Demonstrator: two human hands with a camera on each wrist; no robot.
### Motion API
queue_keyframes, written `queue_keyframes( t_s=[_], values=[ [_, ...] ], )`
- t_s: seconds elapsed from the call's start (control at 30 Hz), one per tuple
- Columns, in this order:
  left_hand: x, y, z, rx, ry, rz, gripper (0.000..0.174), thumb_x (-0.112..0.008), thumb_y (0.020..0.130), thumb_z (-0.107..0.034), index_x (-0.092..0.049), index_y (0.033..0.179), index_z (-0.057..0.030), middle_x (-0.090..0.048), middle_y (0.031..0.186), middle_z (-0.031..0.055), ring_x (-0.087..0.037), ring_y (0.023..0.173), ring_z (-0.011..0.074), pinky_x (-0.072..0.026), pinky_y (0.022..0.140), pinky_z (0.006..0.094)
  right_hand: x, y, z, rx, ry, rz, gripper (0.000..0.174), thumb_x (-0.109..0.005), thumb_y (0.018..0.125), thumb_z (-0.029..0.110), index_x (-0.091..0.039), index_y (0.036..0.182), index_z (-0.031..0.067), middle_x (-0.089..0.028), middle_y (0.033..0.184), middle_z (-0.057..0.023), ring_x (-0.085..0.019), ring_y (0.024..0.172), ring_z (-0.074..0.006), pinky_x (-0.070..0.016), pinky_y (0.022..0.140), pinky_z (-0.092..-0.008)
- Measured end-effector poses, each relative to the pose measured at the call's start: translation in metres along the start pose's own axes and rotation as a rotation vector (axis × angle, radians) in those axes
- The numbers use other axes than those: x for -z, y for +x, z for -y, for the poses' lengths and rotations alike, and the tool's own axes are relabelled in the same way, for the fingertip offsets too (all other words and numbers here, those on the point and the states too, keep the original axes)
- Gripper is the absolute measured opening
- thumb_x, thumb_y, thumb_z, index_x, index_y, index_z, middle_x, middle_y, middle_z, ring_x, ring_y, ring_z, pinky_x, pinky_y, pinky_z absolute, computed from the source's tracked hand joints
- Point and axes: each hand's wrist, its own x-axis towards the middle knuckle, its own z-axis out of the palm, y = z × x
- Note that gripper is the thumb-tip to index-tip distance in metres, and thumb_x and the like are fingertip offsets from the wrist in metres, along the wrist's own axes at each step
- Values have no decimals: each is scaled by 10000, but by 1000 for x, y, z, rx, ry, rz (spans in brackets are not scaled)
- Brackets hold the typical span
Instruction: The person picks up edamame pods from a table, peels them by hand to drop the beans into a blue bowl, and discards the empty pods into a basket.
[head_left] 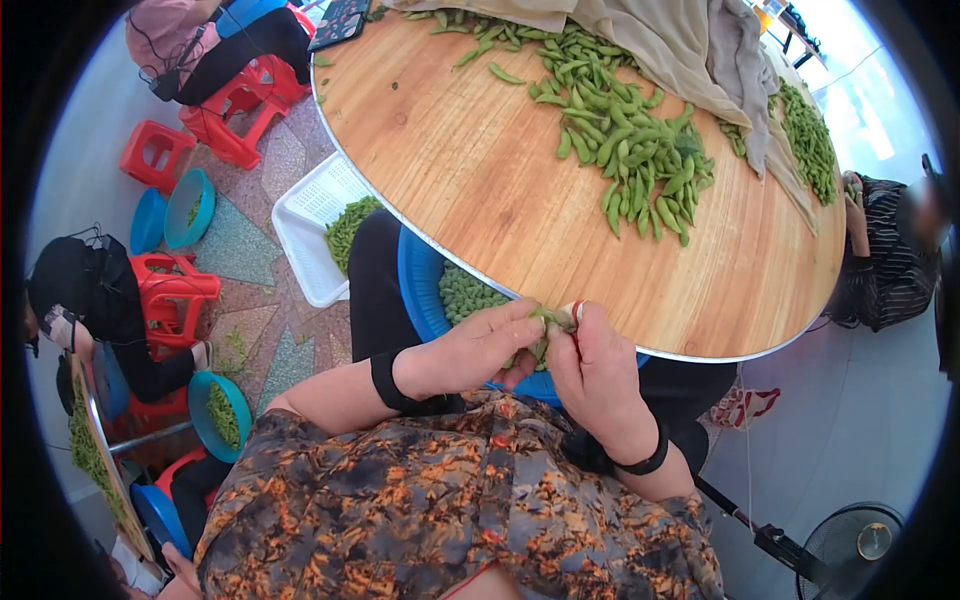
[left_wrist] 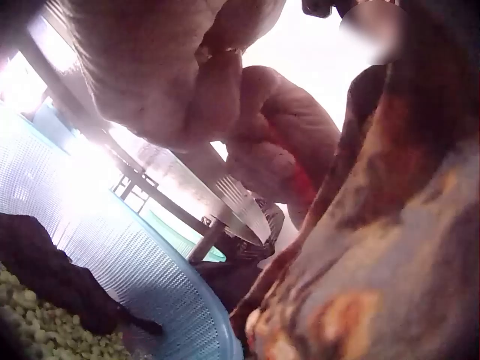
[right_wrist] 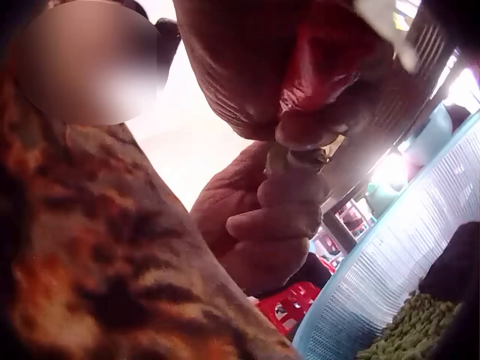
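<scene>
Both hands meet over the blue basket [head_left: 420, 290], just off the round table's near edge. The left hand [head_left: 482, 347] has its fingers curled round green pods [head_left: 541, 350], partly hidden by the fingers. Thumb and forefinger of the right hand [head_left: 600, 375] pinch a pod [head_left: 552, 318] at its end, beside the left fingertips. A red and white band shows on a right finger. In the right wrist view the right hand [right_wrist: 300, 75] touches the left hand [right_wrist: 262, 217] with a pod between them. Shelled beans [right_wrist: 416, 330] lie in the basket.
A heap of pods [head_left: 640, 150] lies on the wooden table [head_left: 450, 130], with a grey cloth [head_left: 690, 60] behind it. A white crate [head_left: 300, 215] with pods stands on the floor at the left, near red stools [head_left: 235, 115]. A fan [head_left: 850, 550] stands at lower right. Other people sit around.
</scene>
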Motion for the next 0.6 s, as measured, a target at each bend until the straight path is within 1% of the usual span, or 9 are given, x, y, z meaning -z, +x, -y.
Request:
queue_keyframes(
  t_s=[0.13, 0.17, 0.23, 0.37, 0.43, 0.47, 0.53, 0.57, 0.6],
  values=[
    [-2, 3, 5, -2, -68, -75, 233, -356, 1018, -266, -477, 966, -74, -473, 705, -3, -442, 570, 68, -377, 520, 214, -5, 0, 4, 112, -146, -85, 183, -597, 831, 60, -477, 944, -19, -568, 612, -173, -601, 533, -354, -474, 465, -404],
    [-3, 3, 6, -4, -68, -76, 233, -356, 1018, -266, -477, 966, -74, -473, 705, -3, -442, 570, 68, -377, 520, 214, -4, 0, 4, 114, -146, -86, 183, -597, 831, 60, -477, 944, -19, -568, 612, -173, -601, 533, -354, -474, 465, -404],
    [-3, 1, 10, -157, 14, -43, 170, -395, 1009, -216, -478, 973, -72, -465, 709, -11, -436, 581, 61, -375, 530, 213, -3, 0, 3, 21, -83, -93, 189, -596, 826, 49, -481, 958, -22, -575, 634, -172, -604, 540, -347, -474, 467, -391],
    [-2, -2, 6, -143, -67, -25, 130, -410, 1005, -178, -480, 998, -69, -455, 718, -31, -427, 606, 42, -370, 532, 207, -2, -1, 2, 59, -20, -113, 208, -602, 818, 48, -484, 972, -28, -581, 660, -171, -600, 540, -342, -470, 463, -370],
    [0, -2, 6, -156, -55, -34, 128, -458, 978, -169, -498, 981, -48, -501, 720, 19, -485, 610, 107, -402, 543, 248, 1, -1, 6, -15, 64, -90, 231, -621, 813, 59, -485, 980, -23, -578, 670, -160, -599, 549, -328, -467, 473, -349],
    [-1, -3, 3, -158, -56, -33, 128, -458, 978, -169, -498, 981, -48, -501, 720, 19, -485, 610, 107, -402, 543, 248, 4, 1, 9, -13, 62, -90, 231, -621, 813, 59, -485, 980, -23, -578, 670, -160, -599, 549, -328, -467, 473, -349],
    [-2, -8, -4, -431, 686, -139, 129, -525, 923, -155, -530, 948, -28, -551, 747, 110, -540, 635, 211, -432, 568, 305, 13, 5, 14, -37, 115, -31, 234, -664, 805, 82, -505, 950, -11, -565, 651, -137, -599, 555, -291, -456, 481, -331],
    [-2, -9, -4, -430, 683, -136, 129, -525, 923, -155, -530, 948, -28, -551, 747, 110, -540, 635, 211, -432, 568, 305, 17, 6, 14, -40, 112, -31, 234, -664, 805, 82, -505, 950, -11, -565, 651, -137, -599, 555, -291, -456, 481, -331],
    [-1, -10, -4, -386, 721, -117, 139, -547, 897, -153, -545, 946, -23, -559, 770, 143, -550, 655, 254, -439, 582, 326, 21, 6, 14, -42, 51, 80, 222, -677, 805, 89, -518, 929, -5, -563, 652, -132, -593, 554, -271, -450, 486, -324]
  ],
)
